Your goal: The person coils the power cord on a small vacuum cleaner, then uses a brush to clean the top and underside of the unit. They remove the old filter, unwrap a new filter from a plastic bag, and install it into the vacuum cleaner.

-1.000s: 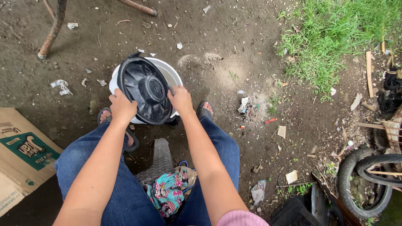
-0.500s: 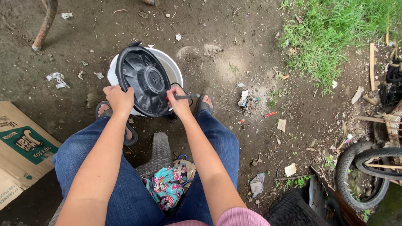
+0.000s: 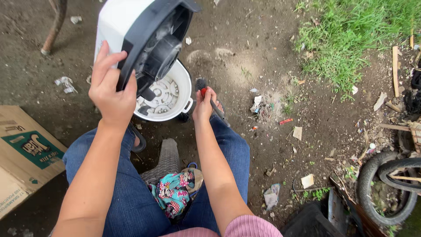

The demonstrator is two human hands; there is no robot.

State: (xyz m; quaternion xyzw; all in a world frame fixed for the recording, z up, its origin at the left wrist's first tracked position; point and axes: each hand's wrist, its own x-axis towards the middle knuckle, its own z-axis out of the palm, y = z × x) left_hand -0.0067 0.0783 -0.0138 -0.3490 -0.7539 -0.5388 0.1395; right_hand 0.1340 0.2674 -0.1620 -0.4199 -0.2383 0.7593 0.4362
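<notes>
The left hand [image 3: 112, 94] grips the rim of a fan housing [image 3: 144, 41], white shell with a dark round grille, lifted and tilted so its open face turns toward four o'clock. The right hand [image 3: 204, 105] is closed around a small brush [image 3: 206, 94], bristles pointing to twelve o'clock, handle running back toward five. The housing lies at ten o'clock from the brush, nearer the left hand. Under it, a white bucket [image 3: 182, 94] holds pale fan parts. At eight o'clock lies a cardboard box [image 3: 22, 153]; at four, a tyre [image 3: 372, 184].
</notes>
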